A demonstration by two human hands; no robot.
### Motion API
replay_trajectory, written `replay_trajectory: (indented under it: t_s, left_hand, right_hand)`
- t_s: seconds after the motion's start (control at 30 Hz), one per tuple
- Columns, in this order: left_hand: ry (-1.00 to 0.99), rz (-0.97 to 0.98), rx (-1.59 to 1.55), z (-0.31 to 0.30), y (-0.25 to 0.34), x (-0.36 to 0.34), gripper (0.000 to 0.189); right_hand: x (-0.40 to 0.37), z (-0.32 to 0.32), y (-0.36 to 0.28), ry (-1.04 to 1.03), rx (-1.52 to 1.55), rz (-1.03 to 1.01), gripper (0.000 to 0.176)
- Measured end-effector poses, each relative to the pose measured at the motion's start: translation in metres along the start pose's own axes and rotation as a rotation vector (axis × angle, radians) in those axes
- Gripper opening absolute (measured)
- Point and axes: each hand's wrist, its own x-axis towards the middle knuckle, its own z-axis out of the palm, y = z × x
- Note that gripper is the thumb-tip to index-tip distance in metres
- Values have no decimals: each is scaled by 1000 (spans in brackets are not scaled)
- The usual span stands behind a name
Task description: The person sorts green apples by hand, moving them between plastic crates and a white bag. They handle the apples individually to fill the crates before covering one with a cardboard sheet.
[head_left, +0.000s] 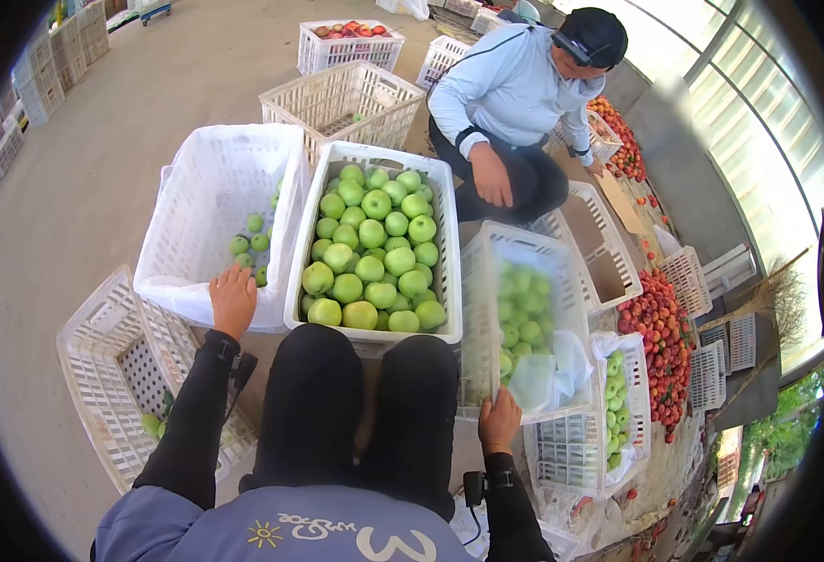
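Note:
A white crate (448, 245) full of green apples (373, 247) stands in front of my knees. My left hand (232, 298) rests on the near rim of a plastic-lined crate (208, 192) to the left, which holds a few small green apples (251, 245). My right hand (499, 421) grips the near edge of a lined crate (524, 253) on the right, tilted and partly filled with green apples (522, 314).
Another person (515, 103) squats beyond the crates. Empty white crates stand at my left (112, 375), behind (342, 98) and at right (599, 248). A small crate of green apples (609, 412) is at lower right. Red fruit (660, 337) is heaped along the right.

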Motion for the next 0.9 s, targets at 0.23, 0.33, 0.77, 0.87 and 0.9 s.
replay_trajectory:
  t_s: [0.23,0.33,0.77,0.87,0.9]
  left_hand:
    - [36,-3,10,6,-3,-3,26]
    - [31,-5,-11,4,-3,-3,24]
    - [-108,-30,47,-8,3,3,24]
    - [-63,7,9,-10,3,5,24]
    - [-45,10,15,-10,4,4,24]
  right_hand:
    - [-1,1,-1,22,-8,-16,42]
    - [16,-1,-10,83,53,-54,48]
    - [230,49,-154,-250,180,-455,58]
    - [224,44,-151,-274,581,-297,60]
    - [215,35,-145,-273,581,-299,60]
